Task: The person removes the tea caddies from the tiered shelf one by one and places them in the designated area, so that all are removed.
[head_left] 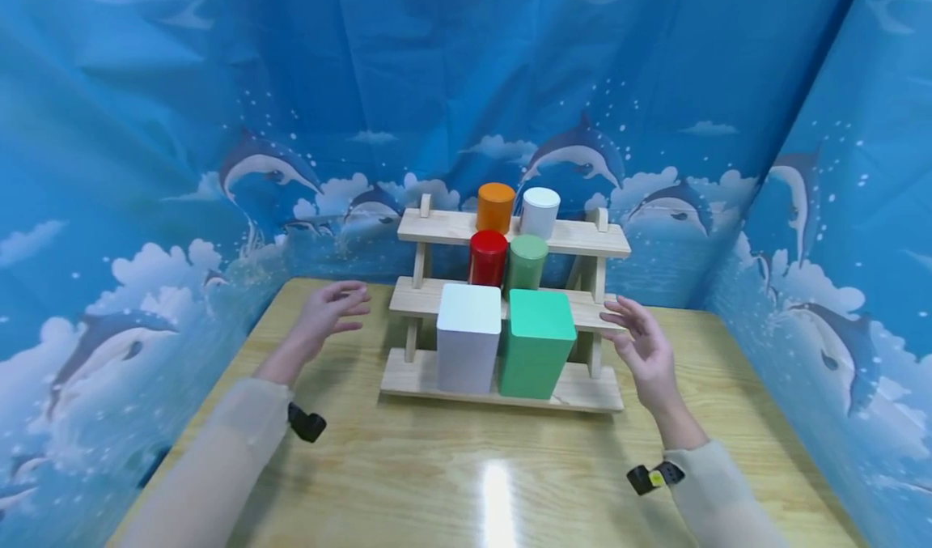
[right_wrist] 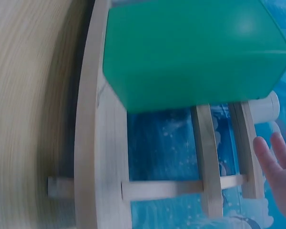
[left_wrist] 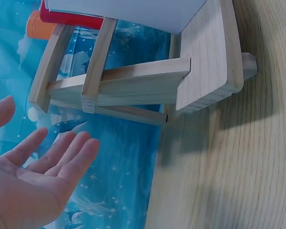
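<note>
A three-tier wooden display rack (head_left: 429,299) stands on the table with canisters on every tier. At the top are an orange canister (head_left: 495,208) and a white canister (head_left: 540,213). The middle tier bears a red canister (head_left: 487,258) and a sage-green canister (head_left: 527,262). On the bottom tier stand a tall white box (head_left: 468,339) and a green box (head_left: 539,344), side by side. My left hand (head_left: 331,315) hovers left of the rack, fingers loosely extended and holding nothing. To the rack's right, my right hand (head_left: 641,350) is likewise empty, its fingers spread near the middle tier's end.
A wood-grain tabletop (head_left: 393,475) lies under the rack. Blue curtains (head_left: 408,62) printed with dolphins hang behind and at both sides. Each wrist wears a small black camera, one by the left sleeve (head_left: 243,414), one by the right sleeve (head_left: 717,487).
</note>
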The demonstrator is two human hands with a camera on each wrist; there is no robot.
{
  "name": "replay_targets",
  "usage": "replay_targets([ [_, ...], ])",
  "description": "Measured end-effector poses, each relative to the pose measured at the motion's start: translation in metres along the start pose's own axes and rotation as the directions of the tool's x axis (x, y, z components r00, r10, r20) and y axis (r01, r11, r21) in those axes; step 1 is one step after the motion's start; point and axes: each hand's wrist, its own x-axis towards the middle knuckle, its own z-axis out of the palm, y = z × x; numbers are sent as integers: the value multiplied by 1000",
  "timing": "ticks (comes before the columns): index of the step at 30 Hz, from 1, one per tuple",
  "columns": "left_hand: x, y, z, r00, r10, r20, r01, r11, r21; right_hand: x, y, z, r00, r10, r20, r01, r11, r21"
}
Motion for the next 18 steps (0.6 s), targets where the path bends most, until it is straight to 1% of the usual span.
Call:
replay_targets([
  [4, 7, -3, 3, 999, -38, -3, 37, 998, -50, 3, 1, 7, 999, 18, 28, -19, 999, 38],
  [7, 11, -7, 5, 997, -72, 15, 74, 990, -121, 5, 4, 11, 999, 24, 49, -27, 998, 60],
  [11, 16, -11, 5, 993, -110, 43, 117, 970, -213, 6, 9, 15, 996, 59, 70, -64, 996, 69],
  [14, 20, -15, 5, 990, -124, 61, 136, 955, -263, 5, 12, 17, 991, 116, 68, -120, 991, 59],
  [18, 27, -19, 6, 985, -141, 102, 168, 927, -337, 6, 15, 21, 982, 171, 77, -174, 984, 40],
])
